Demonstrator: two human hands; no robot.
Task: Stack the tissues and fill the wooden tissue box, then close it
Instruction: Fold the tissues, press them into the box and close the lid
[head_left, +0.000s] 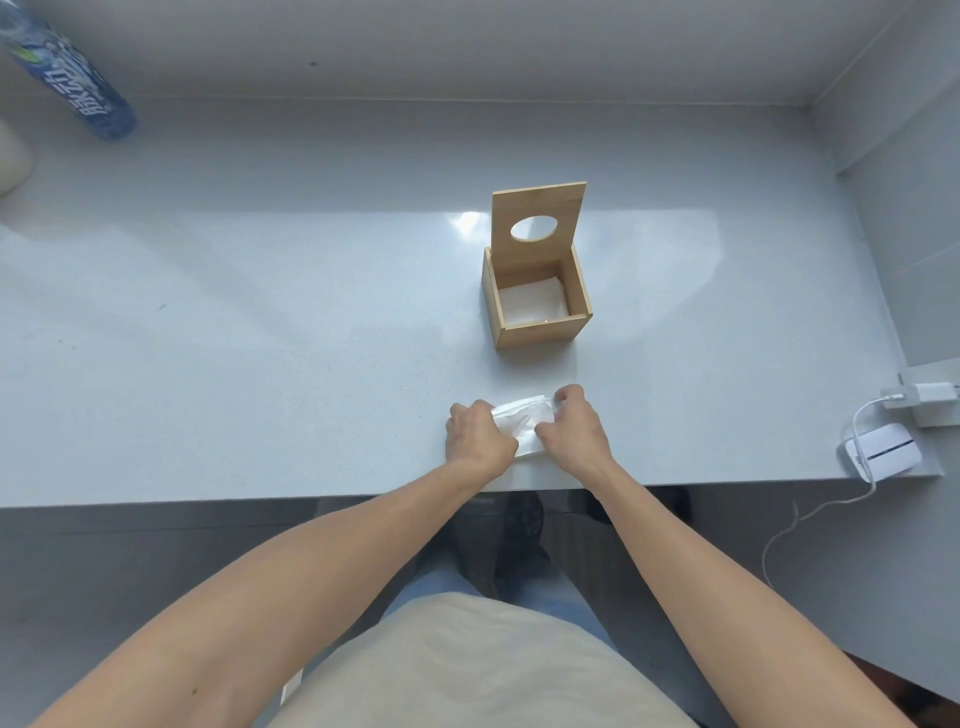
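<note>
A wooden tissue box (540, 332) stands open in the middle of the white counter, its lid (537, 205) with an oval hole raised upright at the back. White tissues (530, 301) lie flat inside at the bottom. Nearer the counter's front edge a small stack of white tissues (519, 421) rests on the surface. My left hand (475, 436) grips its left side and my right hand (574, 423) grips its right side, fingers curled over the tissues.
A blue-labelled bottle (78, 83) stands at the far left back. A white charger and small white device (880, 452) with a cable sit at the right edge. The counter's front edge (260, 501) runs just behind my wrists.
</note>
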